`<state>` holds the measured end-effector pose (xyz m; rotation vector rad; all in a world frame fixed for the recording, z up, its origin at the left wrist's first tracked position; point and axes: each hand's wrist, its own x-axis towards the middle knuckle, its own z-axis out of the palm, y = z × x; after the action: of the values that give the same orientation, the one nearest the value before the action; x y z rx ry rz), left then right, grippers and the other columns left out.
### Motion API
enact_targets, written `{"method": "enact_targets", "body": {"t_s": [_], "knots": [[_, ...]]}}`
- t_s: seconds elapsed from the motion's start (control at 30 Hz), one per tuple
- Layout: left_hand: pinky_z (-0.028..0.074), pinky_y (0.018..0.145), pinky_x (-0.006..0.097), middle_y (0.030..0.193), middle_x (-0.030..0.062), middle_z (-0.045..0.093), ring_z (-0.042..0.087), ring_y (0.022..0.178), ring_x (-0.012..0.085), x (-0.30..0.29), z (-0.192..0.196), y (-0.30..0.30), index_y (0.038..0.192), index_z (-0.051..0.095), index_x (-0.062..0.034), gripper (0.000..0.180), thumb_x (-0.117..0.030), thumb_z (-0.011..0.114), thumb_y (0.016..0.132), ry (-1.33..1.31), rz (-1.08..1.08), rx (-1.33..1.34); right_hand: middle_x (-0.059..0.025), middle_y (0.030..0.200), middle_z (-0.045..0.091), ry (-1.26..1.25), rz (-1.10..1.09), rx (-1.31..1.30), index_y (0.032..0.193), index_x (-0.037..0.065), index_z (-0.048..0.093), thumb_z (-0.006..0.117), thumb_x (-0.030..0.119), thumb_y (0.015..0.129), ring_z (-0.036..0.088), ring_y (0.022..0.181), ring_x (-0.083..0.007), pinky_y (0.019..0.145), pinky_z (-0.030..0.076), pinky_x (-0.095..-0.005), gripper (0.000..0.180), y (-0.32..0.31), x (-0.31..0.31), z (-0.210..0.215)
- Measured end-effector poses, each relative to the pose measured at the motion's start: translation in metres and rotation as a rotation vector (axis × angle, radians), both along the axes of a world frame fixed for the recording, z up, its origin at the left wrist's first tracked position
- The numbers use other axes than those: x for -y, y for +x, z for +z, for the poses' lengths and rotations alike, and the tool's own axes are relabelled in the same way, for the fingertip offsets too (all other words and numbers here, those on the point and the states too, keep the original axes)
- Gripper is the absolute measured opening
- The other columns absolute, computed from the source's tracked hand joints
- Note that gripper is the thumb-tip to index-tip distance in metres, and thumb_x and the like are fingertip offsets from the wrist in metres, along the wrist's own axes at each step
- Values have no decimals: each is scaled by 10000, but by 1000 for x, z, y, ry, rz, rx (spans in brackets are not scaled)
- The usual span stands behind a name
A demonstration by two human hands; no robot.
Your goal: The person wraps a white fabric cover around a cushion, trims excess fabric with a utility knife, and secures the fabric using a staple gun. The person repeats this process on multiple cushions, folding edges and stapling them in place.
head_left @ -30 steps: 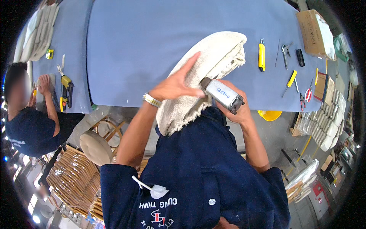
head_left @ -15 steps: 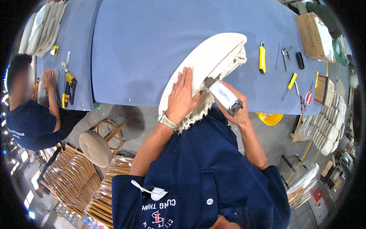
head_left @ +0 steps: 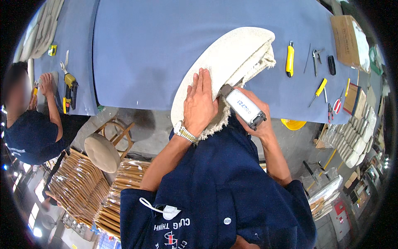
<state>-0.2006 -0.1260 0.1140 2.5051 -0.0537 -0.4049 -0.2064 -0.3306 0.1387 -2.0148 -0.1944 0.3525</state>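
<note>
A cream fabric-covered cushion (head_left: 232, 58) stands tilted on its edge at the front of the blue worktable (head_left: 166, 45), its frayed cloth hanging over my lap. My left hand (head_left: 200, 103), with a metal wristwatch, lies flat with fingers together on the cushion's cloth face. My right hand (head_left: 259, 118) grips a grey and white staple gun (head_left: 242, 106) whose nose presses against the cushion's underside near the frayed edge.
On the table to the right lie a yellow utility knife (head_left: 290, 59), pliers (head_left: 316, 56), a yellow screwdriver (head_left: 318, 89) and a cardboard box (head_left: 348, 39). A co-worker (head_left: 29, 124) sits at left beside another staple gun (head_left: 69, 89). A round stool (head_left: 103, 149) and stacked wooden frames (head_left: 78, 186) stand below.
My left hand slid down the cushion face toward me while the cushion tipped more upright. The staple gun stayed at the underside edge.
</note>
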Motion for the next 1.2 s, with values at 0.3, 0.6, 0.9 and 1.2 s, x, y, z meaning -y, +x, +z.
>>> {"method": "enact_targets", "body": {"t_s": [0.3, 0.6, 0.9, 1.2], "knots": [[371, 1190, 563, 1604, 313, 358, 372, 1488, 455, -5, 10, 1, 1565, 289, 77, 881, -29, 726, 807, -31, 12, -52, -187, 1290, 702, 53, 76, 96, 1315, -14, 643, 742, 52, 792, 710, 1141, -352, 985, 552, -388, 536, -10, 3, -3], [383, 1174, 581, 1583, 311, 394, 386, 1472, 477, -1, -3, -1, 1552, 320, 80, 842, 35, 667, 787, -27, 11, 45, -167, 1314, 692, 11, 4, 31, 1337, 17, 636, 736, 59, 787, 701, 1156, -361, 990, 549, -385, 560, -13, -9, -1], [369, 1184, 580, 1603, 307, 365, 368, 1488, 462, -8, 6, 3, 1565, 297, 74, 874, 5, 708, 798, -81, 1, -12, -198, 1287, 699, 27, 84, 88, 1368, 1, 620, 758, 126, 775, 712, 1117, -357, 949, 561, -386, 622, -21, -6, -2], [439, 1124, 554, 1551, 325, 419, 450, 1420, 472, -10, 2, 9, 1591, 254, 34, 905, 10, 699, 804, -21, 5, 3, -187, 1260, 705, 56, 42, -101, 1362, 38, 610, 760, 122, 796, 703, 1168, -340, 958, 544, -361, 591, -1, -21, 11]]}}
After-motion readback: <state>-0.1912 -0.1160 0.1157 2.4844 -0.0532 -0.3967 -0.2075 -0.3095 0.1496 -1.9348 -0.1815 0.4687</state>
